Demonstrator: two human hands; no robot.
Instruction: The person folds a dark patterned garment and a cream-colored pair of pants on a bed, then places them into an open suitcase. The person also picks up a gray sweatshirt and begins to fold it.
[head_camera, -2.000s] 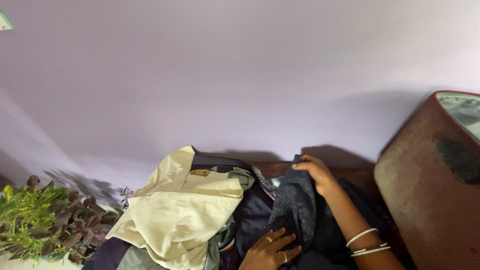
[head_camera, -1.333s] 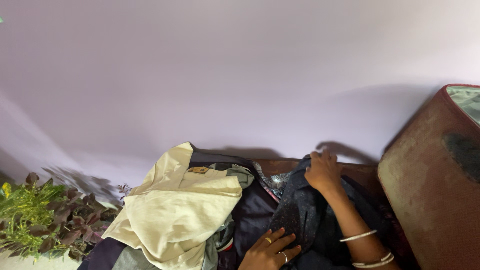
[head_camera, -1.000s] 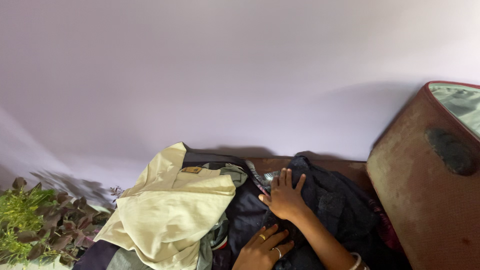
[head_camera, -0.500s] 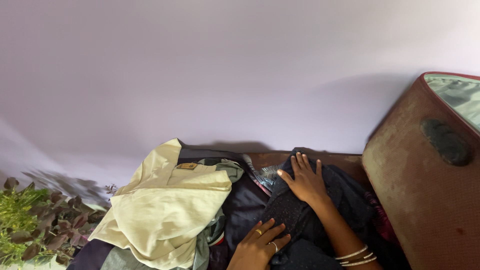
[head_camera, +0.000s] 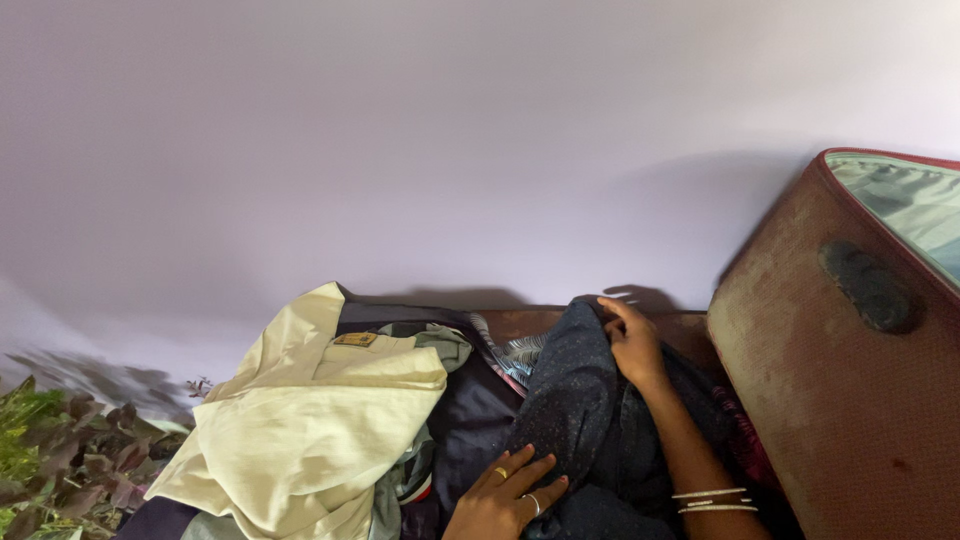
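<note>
A dark speckled garment (head_camera: 580, 410) lies on a heap of clothes at the bottom middle. My right hand (head_camera: 632, 343) grips its upper edge and holds that edge raised. My left hand (head_camera: 505, 495), with rings on two fingers, rests flat on the garment's lower part, fingers spread. Bangles (head_camera: 712, 499) circle my right wrist. To the left, a cream shirt (head_camera: 310, 425) lies draped over the heap.
A worn reddish-brown suitcase lid (head_camera: 840, 380) stands open at the right, its pale lining showing at the top. A patterned cloth (head_camera: 510, 355) peeks from the heap. Green and purple plants (head_camera: 60, 470) fill the lower left. A plain lilac wall (head_camera: 450, 150) is behind.
My right hand pressed flat on the dark garment half a second ago; now it has closed on the garment's top edge and lifted it. The view has drifted slightly right.
</note>
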